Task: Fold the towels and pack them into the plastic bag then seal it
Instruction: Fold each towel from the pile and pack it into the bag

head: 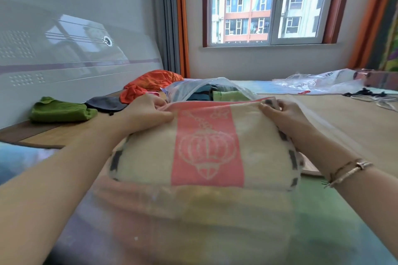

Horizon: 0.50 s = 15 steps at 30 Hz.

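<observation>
Cream towel (206, 153) lay crosswise, left hand (148, 114) and right hand (282, 114) pinching its far corners, bag (206, 88) just beyond.

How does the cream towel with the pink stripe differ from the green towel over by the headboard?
The cream towel is patterned, with a pink band and dark edge marks; the green towel is plain. The cream towel is folded flat; the green one lies bunched. The left hand and right hand pinch the cream towel's far edge; nothing touches the green one. Neither is in a bag.
</observation>
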### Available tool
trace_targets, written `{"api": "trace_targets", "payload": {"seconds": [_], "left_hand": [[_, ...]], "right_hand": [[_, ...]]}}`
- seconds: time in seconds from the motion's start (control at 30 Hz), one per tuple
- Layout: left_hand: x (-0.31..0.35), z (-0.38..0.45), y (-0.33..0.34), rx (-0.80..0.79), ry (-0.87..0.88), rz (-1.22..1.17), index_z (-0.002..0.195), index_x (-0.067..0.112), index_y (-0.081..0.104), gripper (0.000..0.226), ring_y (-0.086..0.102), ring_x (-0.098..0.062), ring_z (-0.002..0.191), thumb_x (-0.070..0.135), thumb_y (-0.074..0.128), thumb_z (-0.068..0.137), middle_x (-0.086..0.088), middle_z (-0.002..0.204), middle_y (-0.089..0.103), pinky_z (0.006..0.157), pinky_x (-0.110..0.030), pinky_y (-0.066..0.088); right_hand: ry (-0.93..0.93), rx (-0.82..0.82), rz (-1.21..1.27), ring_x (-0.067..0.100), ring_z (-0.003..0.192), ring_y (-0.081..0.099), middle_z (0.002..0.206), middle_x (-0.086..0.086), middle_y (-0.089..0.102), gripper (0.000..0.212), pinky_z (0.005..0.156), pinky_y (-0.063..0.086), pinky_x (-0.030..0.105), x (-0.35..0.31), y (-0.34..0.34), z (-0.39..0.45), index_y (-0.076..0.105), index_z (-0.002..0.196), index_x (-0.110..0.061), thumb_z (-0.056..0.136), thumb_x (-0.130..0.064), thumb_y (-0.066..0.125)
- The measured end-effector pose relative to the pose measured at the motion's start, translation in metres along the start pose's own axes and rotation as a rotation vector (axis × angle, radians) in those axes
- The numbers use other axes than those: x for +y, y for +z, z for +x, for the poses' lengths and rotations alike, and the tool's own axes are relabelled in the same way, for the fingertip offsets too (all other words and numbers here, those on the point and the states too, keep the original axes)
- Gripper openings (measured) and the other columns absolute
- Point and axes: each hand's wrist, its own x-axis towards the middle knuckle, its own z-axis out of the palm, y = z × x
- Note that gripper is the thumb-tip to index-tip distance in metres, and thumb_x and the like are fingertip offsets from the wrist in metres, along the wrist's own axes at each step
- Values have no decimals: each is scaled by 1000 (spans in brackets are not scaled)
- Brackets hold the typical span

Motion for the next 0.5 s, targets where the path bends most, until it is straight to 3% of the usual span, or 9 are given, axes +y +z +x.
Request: {"api": "trace_targets", "payload": {"seconds": [0.07, 0.13, 0.23, 0.3, 0.4, 0.5], "left_hand": [[-4, 12, 23, -27, 11, 217, 74, 23, 61, 16, 56, -14, 70, 40, 59, 73, 7, 71, 58, 66, -30, 47], [-5, 15, 61, 30, -13, 354, 96, 32, 60, 20, 60, -22, 92, 32, 57, 76, 3, 95, 64, 79, -38, 50], [4, 4, 119, 161, 96, 434, 125, 20, 54, 42, 51, -29, 111, 17, 57, 83, -4, 123, 54, 93, -42, 44], [15, -5, 142, 170, 243, 327, 130, 21, 54, 42, 48, -28, 117, 24, 57, 88, -3, 131, 51, 98, -43, 40], [27, -21, 163, -146, 199, 285, 144, 36, 37, 51, 29, -22, 139, 53, 36, 97, 5, 152, 35, 115, -43, 22], [32, -33, 176, -347, 126, 417, 151, 42, 7, 66, 2, -18, 149, 70, 13, 91, 9, 161, 7, 119, -49, -1]], "right_hand": [[52, -10, -94, 11, 66, 58, 81, 6, 65, 22, 52, 45, 19, 19, -6, 6, 69, 98, -4, 91, -25, 63], [107, -34, -323, 22, 80, 59, 88, 11, 66, 30, 64, 42, 29, 46, -10, 11, 66, 93, 2, 91, -27, 63], [268, -109, -664, 21, 67, 53, 68, 5, 60, 38, 52, 31, 31, 76, -17, 8, 55, 75, -8, 93, -42, 58], [326, -113, -663, 15, 69, 49, 72, -1, 57, 45, 51, 30, 25, 81, -22, 4, 52, 91, -9, 88, -53, 59], [346, -193, -683, 15, 81, 48, 89, -1, 52, 60, 54, 31, 24, 71, -25, -6, 43, 112, -9, 81, -55, 66], [360, -294, -696, 18, 86, 49, 90, -3, 48, 58, 57, 36, 25, 59, -20, -16, 37, 119, -11, 81, -36, 72]]}}
